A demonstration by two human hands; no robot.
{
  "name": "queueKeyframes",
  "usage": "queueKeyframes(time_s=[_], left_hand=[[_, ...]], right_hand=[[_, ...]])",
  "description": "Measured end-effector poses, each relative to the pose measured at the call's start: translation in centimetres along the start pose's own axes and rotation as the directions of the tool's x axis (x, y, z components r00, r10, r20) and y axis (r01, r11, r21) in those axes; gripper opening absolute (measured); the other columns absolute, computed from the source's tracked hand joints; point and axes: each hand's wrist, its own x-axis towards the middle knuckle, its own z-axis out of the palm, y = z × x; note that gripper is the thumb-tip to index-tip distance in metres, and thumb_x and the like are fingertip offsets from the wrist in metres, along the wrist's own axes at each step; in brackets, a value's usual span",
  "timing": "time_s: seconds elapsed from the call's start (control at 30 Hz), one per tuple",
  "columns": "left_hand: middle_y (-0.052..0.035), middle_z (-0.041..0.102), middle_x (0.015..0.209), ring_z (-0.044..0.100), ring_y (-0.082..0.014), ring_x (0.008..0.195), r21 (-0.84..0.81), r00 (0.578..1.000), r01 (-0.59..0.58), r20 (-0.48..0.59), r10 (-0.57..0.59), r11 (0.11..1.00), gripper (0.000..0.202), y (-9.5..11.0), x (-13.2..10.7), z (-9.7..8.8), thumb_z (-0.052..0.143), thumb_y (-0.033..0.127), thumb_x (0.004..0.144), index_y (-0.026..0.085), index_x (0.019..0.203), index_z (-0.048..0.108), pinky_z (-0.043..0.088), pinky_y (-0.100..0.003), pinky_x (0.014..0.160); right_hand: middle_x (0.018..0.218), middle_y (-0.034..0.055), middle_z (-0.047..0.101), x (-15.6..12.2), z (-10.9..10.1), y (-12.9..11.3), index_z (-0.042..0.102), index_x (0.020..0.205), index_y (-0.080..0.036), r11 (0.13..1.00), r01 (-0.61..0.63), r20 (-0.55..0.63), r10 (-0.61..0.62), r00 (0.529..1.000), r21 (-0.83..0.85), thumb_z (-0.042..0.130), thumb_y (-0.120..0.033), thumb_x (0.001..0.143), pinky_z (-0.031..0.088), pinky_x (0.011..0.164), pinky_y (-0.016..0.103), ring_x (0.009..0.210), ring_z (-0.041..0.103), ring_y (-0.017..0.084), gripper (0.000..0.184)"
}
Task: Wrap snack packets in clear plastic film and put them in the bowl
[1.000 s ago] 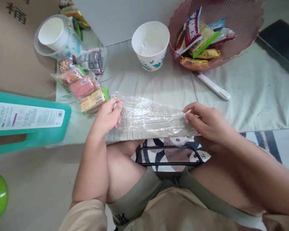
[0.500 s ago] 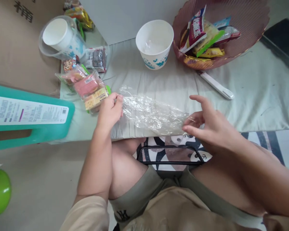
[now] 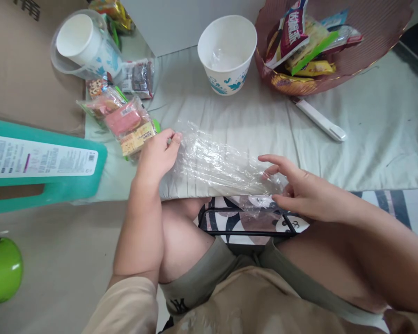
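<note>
One clear film (image 3: 212,160), pinched in left hand (image 3: 159,153), against right hand (image 3: 303,188) with fingers (image 3: 277,162) parted wide, overhanging edge of surface (image 3: 355,162), liable to slide off if released.

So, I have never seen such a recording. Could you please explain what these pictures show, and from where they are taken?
There is no machine here, only a person working bare-handed. Every picture comes from one head-worn camera looking forward and down. The left hand pinches one end of a crumpled clear plastic sheet; the right hand, partly opened, is at its other end, and its grip is hard to judge. On the pale cloth stand a paper cup and a pinkish bowl of wrapped snacks; a white-handled tool lies at its near side. More packets lie at the left, beside stacked cups.
</note>
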Motion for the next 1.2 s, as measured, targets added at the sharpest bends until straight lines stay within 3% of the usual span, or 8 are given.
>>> queueKeyframes(time_s=[0.13, 0.27, 0.43, 0.63, 0.73, 0.9, 1.03, 1.2], left_hand=[[-0.0002, 0.05, 0.058, 0.042, -0.0181, 0.058, 0.04, 0.998, 0.053, 0.018, -0.054, 0.998, 0.035, -0.1, 0.3, 0.1, 0.055, 0.045, 0.096, 0.023, 0.068, 0.05, 0.025, -0.031, 0.06], [-0.0009, 0.052, 0.059, 0.046, -0.0183, 0.059, 0.044, 0.996, 0.066, 0.053, -0.068, 0.997, 0.04, 0.0, 0.3, 0.4, 0.05, 0.049, 0.097, 0.023, 0.068, 0.05, 0.027, -0.031, 0.06], [-0.0012, 0.054, 0.061, 0.049, -0.0198, 0.063, 0.094, 0.997, 0.066, 0.035, -0.069, 0.993, 0.034, 0.6, 0.4, 0.4, 0.051, 0.051, 0.096, 0.023, 0.079, 0.062, 0.03, -0.031, 0.063], [-0.0029, 0.058, 0.065, 0.053, -0.0209, 0.066, 0.082, 0.998, 0.067, 0.006, -0.067, 0.994, 0.036, 0.9, 1.0, 0.5, 0.052, 0.053, 0.096, 0.022, 0.089, 0.069, 0.034, -0.032, 0.065], [-0.003, 0.058, 0.065, 0.052, -0.0203, 0.065, 0.086, 0.999, 0.052, -0.005, -0.052, 0.995, 0.036, 0.9, 1.4, 0.7, 0.053, 0.053, 0.096, 0.021, 0.088, 0.069, 0.033, -0.032, 0.064], [-0.0029, 0.058, 0.066, 0.052, -0.0199, 0.066, 0.079, 0.999, 0.051, -0.017, -0.05, 0.996, 0.036, 0.6, 1.7, 1.0, 0.054, 0.052, 0.095, 0.021, 0.088, 0.069, 0.034, -0.032, 0.064], [-0.0028, 0.057, 0.065, 0.055, -0.0212, 0.068, 0.072, 0.998, 0.058, -0.033, -0.055, 0.996, 0.035, 0.5, 1.8, 1.0, 0.054, 0.052, 0.095, 0.022, 0.088, 0.069, 0.037, -0.033, 0.066], [-0.0036, 0.058, 0.066, 0.058, -0.0226, 0.07, 0.068, 0.997, 0.073, -0.014, -0.072, 0.995, 0.034, 0.8, 1.7, 1.0, 0.054, 0.052, 0.095, 0.022, 0.086, 0.068, 0.04, -0.034, 0.069]], right_hand=[[0.098, 0.0056, 0.074, 0.4, -0.6, 0.1, 0.045, 0.146, -0.024, 0.993, -0.041, -0.25, 0.01, 0.968, -0.115, 0.063, -0.045, 0.09, 0.052, 0.051, 0.032, 0.05, 0.06, 0.015, 0.063], [0.079, 0.0025, 0.068, 0.2, -0.2, -0.5, 0.055, 0.133, -0.024, 0.931, 0.075, -0.534, -0.271, 0.801, -0.358, 0.065, -0.038, 0.094, 0.053, 0.061, 0.034, 0.062, 0.065, 0.019, 0.043], [0.113, 0.0085, 0.076, 0.3, 3.2, -1.8, 0.065, 0.119, -0.02, 0.587, 0.562, -0.146, -0.756, 0.638, -0.583, 0.063, -0.024, 0.098, 0.055, 0.096, 0.039, 0.113, 0.069, 0.024, 0.022], [0.146, 0.0026, 0.064, 0.8, 7.8, -1.1, 0.071, 0.11, -0.027, 0.49, 0.417, -0.027, -0.672, 0.74, -0.765, 0.065, -0.015, 0.092, 0.037, 0.116, 0.052, 0.142, 0.051, 0.031, 0.022], [0.143, 0.007, 0.065, 0.9, 8.1, -0.5, 0.071, 0.091, -0.023, 0.469, 0.342, -0.047, -0.641, 0.766, -0.814, 0.066, -0.014, 0.09, 0.036, 0.116, 0.053, 0.141, 0.051, 0.033, 0.01], [0.14, 0.0039, 0.067, 0.9, 7.1, -0.5, 0.068, 0.072, -0.022, 0.453, 0.329, -0.03, -0.623, 0.781, -0.828, 0.065, -0.015, 0.091, 0.034, 0.115, 0.052, 0.141, 0.05, 0.033, 0.021], [0.145, 0.0028, 0.065, 0.2, 6.7, -0.8, 0.068, 0.07, -0.022, 0.443, 0.339, 0.01, -0.597, 0.803, -0.83, 0.067, -0.016, 0.089, 0.034, 0.114, 0.05, 0.141, 0.05, 0.031, 0.019], [0.142, 0.0135, 0.064, 0.6, 8.4, -0.9, 0.069, 0.095, -0.022, 0.489, 0.193, -0.162, -0.593, 0.789, -0.85, 0.069, -0.036, 0.089, 0.031, 0.112, 0.053, 0.14, 0.047, 0.035, 0.016]])
